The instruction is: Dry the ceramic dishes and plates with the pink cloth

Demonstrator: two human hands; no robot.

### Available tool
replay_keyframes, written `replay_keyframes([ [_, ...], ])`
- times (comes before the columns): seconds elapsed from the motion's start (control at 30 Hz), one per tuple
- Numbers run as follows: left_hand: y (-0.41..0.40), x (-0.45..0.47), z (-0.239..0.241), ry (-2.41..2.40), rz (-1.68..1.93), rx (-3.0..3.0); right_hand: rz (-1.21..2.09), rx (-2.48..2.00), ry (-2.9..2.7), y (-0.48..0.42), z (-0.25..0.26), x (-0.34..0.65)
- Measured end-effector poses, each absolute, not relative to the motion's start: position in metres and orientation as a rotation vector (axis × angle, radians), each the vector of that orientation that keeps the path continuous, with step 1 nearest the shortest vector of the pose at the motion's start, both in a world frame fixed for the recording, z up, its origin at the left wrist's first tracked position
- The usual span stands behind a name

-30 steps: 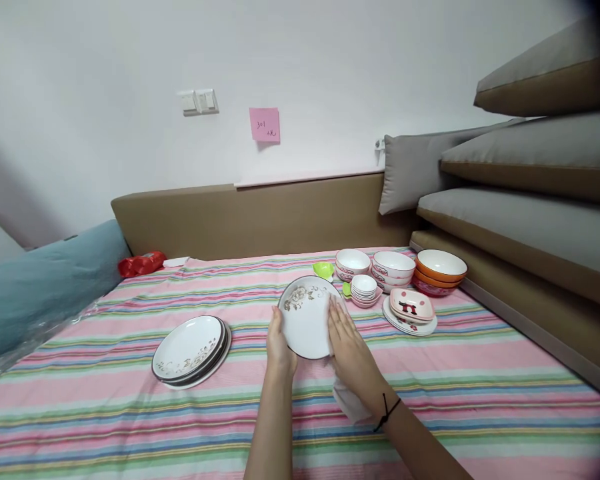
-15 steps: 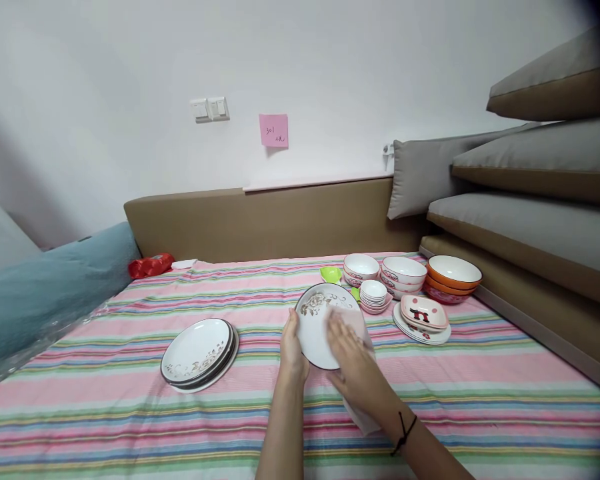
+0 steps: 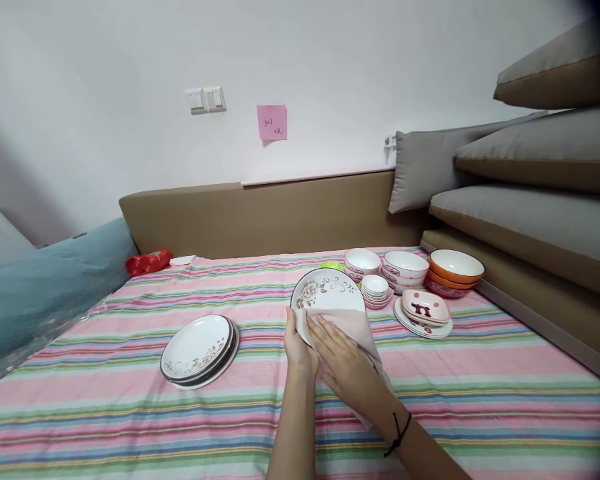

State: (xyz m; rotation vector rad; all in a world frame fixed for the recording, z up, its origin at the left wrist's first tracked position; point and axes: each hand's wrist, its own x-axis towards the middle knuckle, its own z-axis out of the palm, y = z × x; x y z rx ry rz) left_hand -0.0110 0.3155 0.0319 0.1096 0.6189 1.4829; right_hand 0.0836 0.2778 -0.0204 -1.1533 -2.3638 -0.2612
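Observation:
My left hand (image 3: 296, 350) grips the near left rim of a white plate (image 3: 325, 293) with a brown flower pattern, held tilted above the striped sheet. My right hand (image 3: 341, 360) lies flat, fingers together, pressing a pale pink cloth (image 3: 360, 327) against the lower face of the plate. A black band circles my right wrist. To the left, a stack of matching white plates (image 3: 199, 342) rests on the sheet.
The striped pink sheet (image 3: 130, 413) covers a bed. Right of the plate stand stacked bowls (image 3: 405, 267), orange bowls (image 3: 455, 268), small white cups (image 3: 375, 288) and a pink dish on plates (image 3: 425, 308). Grey cushions (image 3: 535, 200) rise at right, a blue pillow (image 3: 45, 280) at left.
My right hand slid with the cloth from the plate's right edge across to its lower middle. The plate tipped more towards me and the view shifted slightly.

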Motion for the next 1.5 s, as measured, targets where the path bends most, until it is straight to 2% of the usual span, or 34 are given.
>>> replay_keyframes([
  [0.4,0.308,-0.001,0.034,0.529,1.328,0.089,-0.307,-1.246,-2.226,0.279,-0.014,0.081],
  [0.57,0.308,-0.005,0.033,0.59,1.36,0.085,-0.177,-1.243,-2.278,0.28,-0.015,0.077],
  [0.8,0.318,-0.024,0.029,0.524,1.304,0.189,-0.015,-1.007,-2.462,0.284,-0.014,0.085],
  [1.3,0.326,-0.02,0.009,0.532,1.198,0.144,-0.225,-1.106,-2.309,0.283,-0.034,0.08],
  [1.5,0.327,-0.017,0.002,0.528,1.208,0.109,-0.192,-1.084,-2.354,0.281,-0.034,0.088],
])
